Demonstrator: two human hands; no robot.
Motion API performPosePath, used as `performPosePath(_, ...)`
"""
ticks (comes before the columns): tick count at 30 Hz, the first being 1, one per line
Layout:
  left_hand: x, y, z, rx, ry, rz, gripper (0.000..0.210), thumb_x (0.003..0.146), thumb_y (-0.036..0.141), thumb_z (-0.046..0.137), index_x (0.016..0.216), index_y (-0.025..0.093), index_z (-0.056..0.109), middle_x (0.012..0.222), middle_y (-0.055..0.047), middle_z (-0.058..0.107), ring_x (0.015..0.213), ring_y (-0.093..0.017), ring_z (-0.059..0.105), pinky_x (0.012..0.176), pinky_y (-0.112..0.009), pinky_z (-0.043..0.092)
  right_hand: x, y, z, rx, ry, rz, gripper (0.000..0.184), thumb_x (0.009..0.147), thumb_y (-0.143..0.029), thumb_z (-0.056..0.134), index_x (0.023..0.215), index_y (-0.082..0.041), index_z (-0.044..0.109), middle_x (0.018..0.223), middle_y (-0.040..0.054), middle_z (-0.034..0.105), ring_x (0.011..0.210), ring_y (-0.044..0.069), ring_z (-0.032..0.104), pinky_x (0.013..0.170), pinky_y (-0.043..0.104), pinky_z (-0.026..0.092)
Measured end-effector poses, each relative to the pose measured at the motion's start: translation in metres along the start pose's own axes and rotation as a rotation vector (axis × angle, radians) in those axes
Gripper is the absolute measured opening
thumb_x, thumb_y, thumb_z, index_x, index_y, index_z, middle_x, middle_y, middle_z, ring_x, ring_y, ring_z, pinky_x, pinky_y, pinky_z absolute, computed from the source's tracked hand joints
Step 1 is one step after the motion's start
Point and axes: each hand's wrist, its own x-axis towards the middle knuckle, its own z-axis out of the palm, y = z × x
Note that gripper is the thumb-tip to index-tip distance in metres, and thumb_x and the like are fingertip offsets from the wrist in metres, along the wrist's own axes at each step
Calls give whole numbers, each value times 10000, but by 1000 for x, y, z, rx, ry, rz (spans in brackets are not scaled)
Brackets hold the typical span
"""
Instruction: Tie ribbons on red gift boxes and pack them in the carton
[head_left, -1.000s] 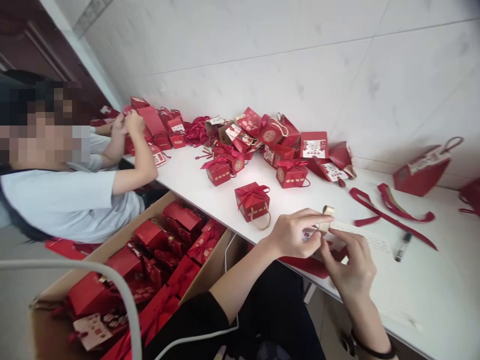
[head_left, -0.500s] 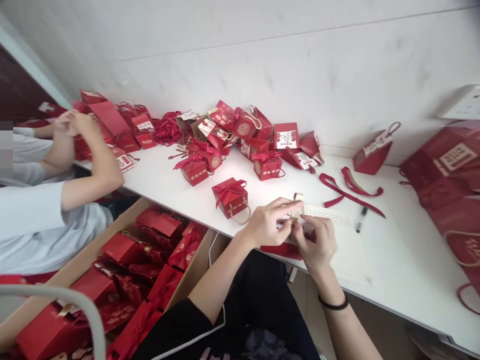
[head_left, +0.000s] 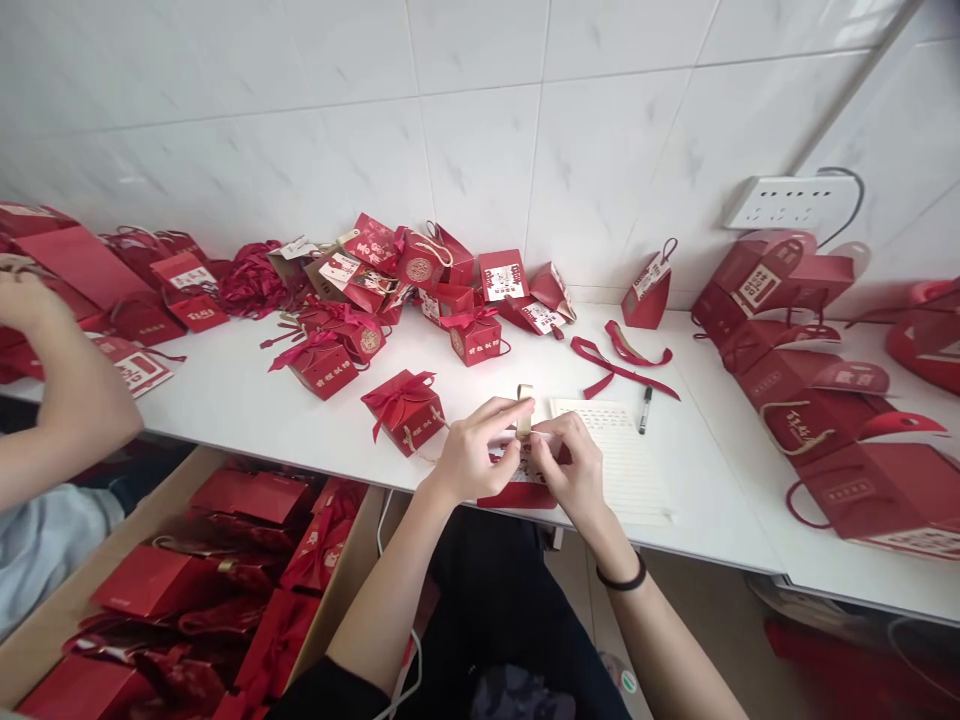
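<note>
box (head_left: 517,496), at six o'clock on the near edge of the table (head_left: 709,490), seems partway done: its gold strap (head_left: 524,422) already stands in a loop, yet the fastening looks unfinished and no bow shows. by contrast, the bow-topped box (head_left: 405,412) at ten o'clock looks complete. the left hand (head_left: 480,450) pinches the strap from nine o'clock; the right hand (head_left: 571,465) grips its foot, thumb to forefinger, from three. the box is red, with white printed patches, its top partly hidden by fingers; whether it stands or lies, i cannot tell.
</note>
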Motion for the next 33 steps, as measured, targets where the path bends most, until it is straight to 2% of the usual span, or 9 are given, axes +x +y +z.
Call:
performPosePath(5, 0, -2, -2, -50, -33, -14, 447, 811, 120, 461, 1246, 198, 532, 1074, -73, 599, 964, -172, 605, 768, -264, 544, 2, -4, -5, 107, -68, 94, 81, 899, -195, 526, 830, -190, 569, 736, 11, 520, 641, 141, 460, 537, 263, 368)
performPosePath(9, 0, -1, -2, -42, -46, -64, 421, 826, 138, 457, 1229, 217, 547, 966, -49, 588, 828, -138, 599, 716, -248, 531, 3, -4, -6, 120, -91, 133, 90, 900, -210, 526, 836, -193, 587, 730, 10, 514, 613, 138, 442, 520, 264, 355)
performPosePath(12, 1, 1, -2, -66, -54, -97, 395, 827, 137, 456, 1197, 217, 568, 871, -28, 563, 764, -125, 582, 708, -246, 525, 4, -5, -7, 122, -113, 129, 96, 903, -199, 514, 830, -192, 575, 733, 9, 503, 609, 134, 436, 519, 262, 349)
performPosePath(20, 4, 2, -2, -147, -22, -145, 279, 806, 128, 482, 1050, 185, 605, 872, -36, 602, 778, -135, 592, 680, -228, 510, 7, 2, -7, 55, -156, 75, 92, 909, -181, 471, 836, -183, 527, 749, 6, 452, 576, 120, 418, 520, 260, 347)
performPosePath(22, 1, 0, -1, -191, -5, -182, 302, 811, 142, 502, 1100, 192, 573, 868, -32, 615, 788, -138, 598, 709, -238, 506, 6, 3, -8, 60, -167, 80, 98, 912, -193, 469, 833, -184, 526, 749, 8, 452, 589, 126, 430, 532, 264, 357)
performPosePath(26, -16, -7, 2, -387, 49, -300, 678, 778, 181, 600, 1380, 216, 290, 1003, -52, 623, 989, -182, 586, 900, -316, 457, 3, -2, -10, 99, -180, 123, 129, 929, -239, 456, 839, -192, 537, 758, 20, 484, 646, 149, 473, 575, 279, 393)
performPosePath(28, -30, -14, 3, -440, -4, -387, 800, 742, 200, 655, 1413, 228, 221, 1156, -83, 588, 1107, -223, 543, 974, -369, 411, 2, -3, -13, 137, -210, 148, 142, 943, -275, 436, 969, -204, 556, 824, 40, 529, 736, 171, 520, 649, 303, 435)
performPosePath(31, -50, -22, 4, -442, -128, -515, 729, 718, 227, 687, 1361, 218, 343, 1235, -104, 563, 1137, -266, 533, 996, -413, 395, 4, 9, -26, 179, -166, 236, 315, 969, -374, 344, 1235, -237, 444, 1009, 83, 569, 952, 209, 555, 803, 375, 466)
performPosePath(33, -60, -22, 3, -431, -135, -557, 617, 715, 255, 693, 1278, 191, 449, 1236, -114, 568, 1145, -279, 530, 1002, -419, 397, 7, 28, -46, 88, -55, 359, 358, 953, -482, 324, 1202, -265, 462, 1032, 101, 583, 971, 231, 568, 804, 420, 471)
